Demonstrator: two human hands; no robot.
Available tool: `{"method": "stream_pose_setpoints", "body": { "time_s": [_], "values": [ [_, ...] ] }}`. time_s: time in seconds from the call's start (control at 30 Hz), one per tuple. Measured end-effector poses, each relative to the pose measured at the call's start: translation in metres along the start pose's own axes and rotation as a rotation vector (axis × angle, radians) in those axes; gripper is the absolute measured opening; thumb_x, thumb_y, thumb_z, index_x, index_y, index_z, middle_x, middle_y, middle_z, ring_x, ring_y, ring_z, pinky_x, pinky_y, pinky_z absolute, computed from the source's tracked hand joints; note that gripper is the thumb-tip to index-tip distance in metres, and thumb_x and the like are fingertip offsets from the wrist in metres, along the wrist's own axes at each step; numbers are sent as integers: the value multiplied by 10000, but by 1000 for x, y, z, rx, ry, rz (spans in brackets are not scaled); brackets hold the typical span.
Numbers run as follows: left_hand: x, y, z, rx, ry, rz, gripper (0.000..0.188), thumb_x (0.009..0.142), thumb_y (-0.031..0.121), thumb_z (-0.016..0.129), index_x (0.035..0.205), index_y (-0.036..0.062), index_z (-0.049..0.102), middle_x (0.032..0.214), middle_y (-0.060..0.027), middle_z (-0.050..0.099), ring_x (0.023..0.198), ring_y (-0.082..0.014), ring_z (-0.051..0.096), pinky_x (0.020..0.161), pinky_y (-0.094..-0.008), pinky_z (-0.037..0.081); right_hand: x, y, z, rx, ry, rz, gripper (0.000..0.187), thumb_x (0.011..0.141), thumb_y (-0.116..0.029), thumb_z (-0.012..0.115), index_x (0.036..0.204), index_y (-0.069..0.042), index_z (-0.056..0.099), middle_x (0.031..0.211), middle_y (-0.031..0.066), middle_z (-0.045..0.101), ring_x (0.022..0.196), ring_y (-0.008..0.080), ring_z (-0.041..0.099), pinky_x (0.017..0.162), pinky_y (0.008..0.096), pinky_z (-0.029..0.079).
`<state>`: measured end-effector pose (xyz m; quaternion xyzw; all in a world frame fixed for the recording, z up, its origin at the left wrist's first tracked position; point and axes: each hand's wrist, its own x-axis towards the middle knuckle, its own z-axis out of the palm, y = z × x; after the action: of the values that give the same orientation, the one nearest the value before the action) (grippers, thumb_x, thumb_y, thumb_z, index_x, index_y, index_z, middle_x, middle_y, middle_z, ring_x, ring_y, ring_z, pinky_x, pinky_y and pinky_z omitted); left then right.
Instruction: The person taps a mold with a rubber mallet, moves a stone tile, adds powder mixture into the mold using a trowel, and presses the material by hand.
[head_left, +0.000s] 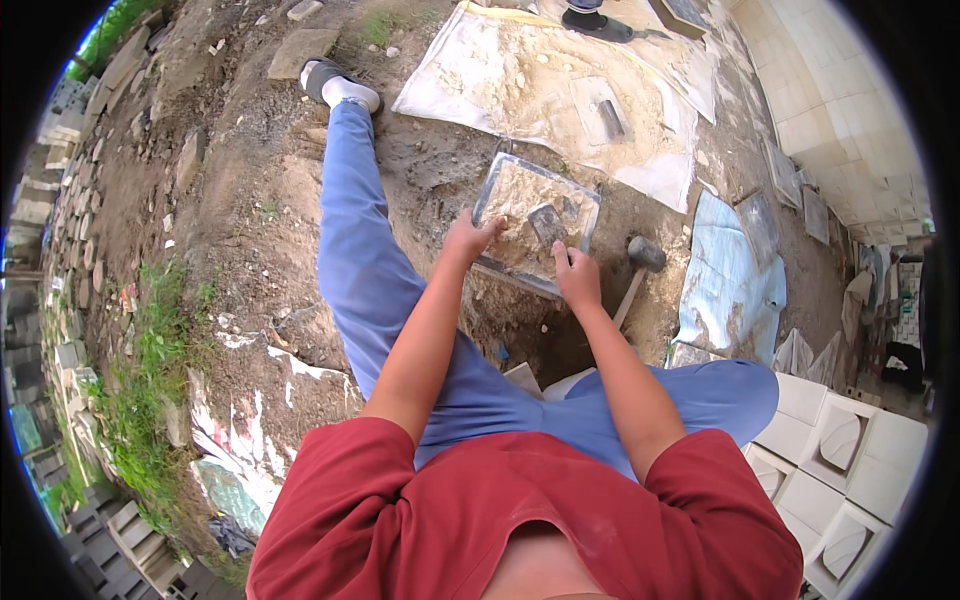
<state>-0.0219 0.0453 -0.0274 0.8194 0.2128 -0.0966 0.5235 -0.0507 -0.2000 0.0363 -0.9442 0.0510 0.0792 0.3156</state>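
Note:
A square, dark-edged mould (pixel 489 190) filled with pale, crumbly powder lies tilted on the ground between my legs. My left hand (pixel 470 238) is closed on its left edge, with the thumb over the powder. In my right hand (pixel 578 274), at the near right edge of the mould, is a scraper (pixel 546 224) with a dusty, rectangular grey blade. The blade rests on the powder; my fingers hide most of its handle. Just right of that hand lies a mallet (pixel 647 254) with a dark head and a pale handle.
Beyond the mould, a white sheet (pixel 450 90) carries heaped powder and a float (pixel 610 118). A person's dark shoe (pixel 597 24) stands at the far edge. To the right are a pale blue sack (pixel 712 290) and white blocks (pixel 808 500); rubble and grass (pixel 160 350) are left.

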Motion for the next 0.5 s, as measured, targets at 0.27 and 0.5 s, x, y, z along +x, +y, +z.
{"method": "stream_pose_setpoints", "body": {
  "time_s": [0.27,0.5],
  "values": [
    [-3,0,3,33,-61,14,867,858,589,730,1458,3,511,1405,-271,609,1320,-409,581,1097,-474,453,8,-33,-8,-98,-107,29,582,1046,-524,488,896,-18,731,884,277,703,882,490,668,780,536,525],
    [-11,21,21,370,290,489,628,1049,349,425,1578,16,371,1678,-211,287,1563,-386,241,1263,-544,191,6,-35,-19,230,36,-113,558,1050,-500,515,882,3,690,800,255,679,787,475,657,710,523,502]
  ]
}}
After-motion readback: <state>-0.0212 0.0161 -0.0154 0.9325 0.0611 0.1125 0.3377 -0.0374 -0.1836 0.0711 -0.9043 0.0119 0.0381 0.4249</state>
